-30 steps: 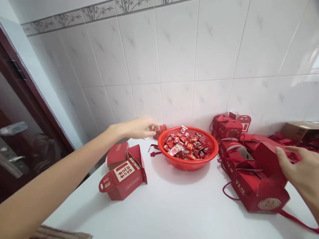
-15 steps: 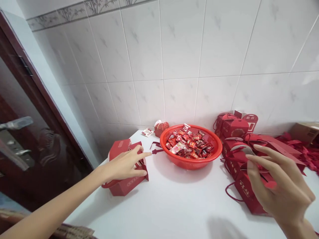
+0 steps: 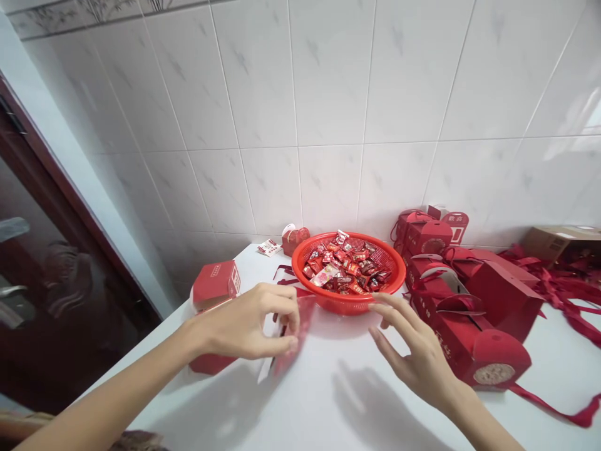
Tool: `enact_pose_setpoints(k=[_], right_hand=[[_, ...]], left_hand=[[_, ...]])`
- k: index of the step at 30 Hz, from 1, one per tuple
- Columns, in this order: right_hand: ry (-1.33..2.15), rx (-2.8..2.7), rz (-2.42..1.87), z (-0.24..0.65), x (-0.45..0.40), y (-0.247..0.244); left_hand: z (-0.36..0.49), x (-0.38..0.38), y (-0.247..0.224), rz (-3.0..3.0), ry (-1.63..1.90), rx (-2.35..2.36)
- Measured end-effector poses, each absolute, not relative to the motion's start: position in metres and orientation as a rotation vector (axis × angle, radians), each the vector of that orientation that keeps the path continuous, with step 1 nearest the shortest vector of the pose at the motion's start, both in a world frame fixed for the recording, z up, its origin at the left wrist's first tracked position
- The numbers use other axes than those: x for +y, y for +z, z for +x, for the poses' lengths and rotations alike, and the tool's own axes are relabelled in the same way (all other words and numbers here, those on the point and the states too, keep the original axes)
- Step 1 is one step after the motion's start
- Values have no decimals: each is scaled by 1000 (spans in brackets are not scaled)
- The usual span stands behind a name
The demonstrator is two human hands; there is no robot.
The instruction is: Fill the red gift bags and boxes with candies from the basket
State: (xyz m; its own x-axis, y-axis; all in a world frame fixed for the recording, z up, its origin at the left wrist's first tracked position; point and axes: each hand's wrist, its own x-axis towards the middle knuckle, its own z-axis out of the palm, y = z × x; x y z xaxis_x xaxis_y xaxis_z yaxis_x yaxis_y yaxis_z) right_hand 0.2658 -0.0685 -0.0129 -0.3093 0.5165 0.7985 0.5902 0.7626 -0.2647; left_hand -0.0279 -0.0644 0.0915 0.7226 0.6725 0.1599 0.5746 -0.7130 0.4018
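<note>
My left hand (image 3: 258, 319) is closed on a flat red card box (image 3: 300, 322), which is blurred by motion and held above the white table. Behind that wrist, at the left, stand red boxes (image 3: 216, 282). To the right, my right hand (image 3: 416, 351) hovers over the table with its fingers apart and nothing in them. Between and beyond both hands sits a red plastic basket (image 3: 350, 305) full of wrapped candies (image 3: 347, 266). Filled-out red gift boxes (image 3: 474, 338) with ribbons stand in a row right of my right hand.
A small red heart-patterned box (image 3: 295, 240) and a printed card (image 3: 269, 247) lie by the tiled wall. Red ribbons (image 3: 563, 294) spread at the right near a cardboard box (image 3: 558, 241). A dark door is on the left.
My left hand has moved right with the flat red box, away from the boxes at the left. My right hand has moved left, off the row of gift boxes. The view has shifted slightly.
</note>
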Motion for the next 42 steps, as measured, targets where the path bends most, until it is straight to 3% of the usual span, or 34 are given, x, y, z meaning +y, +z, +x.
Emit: enact_pose_setpoints(k=[6, 12, 26, 34, 38, 42], right_hand=[[677, -2196, -796, 256, -73, -14], [997, -2222, -785, 251, -63, -24], [1078, -2028, -836, 253, -43, -46], [543, -1704, -1051, 271, -15, -3], [441, -2070, -1404, 256, 21, 18], [586, -2381, -1526, 238, 60, 27]], left_hand=[[12, -70, 93, 2431, 601, 571], [28, -48, 74, 2337, 811, 561], [-5, -12, 41, 1951, 618, 786], [-14, -21, 45, 1852, 646, 738], [-17, -22, 40, 1763, 725, 702], [-18, -19, 27, 1763, 733, 727]])
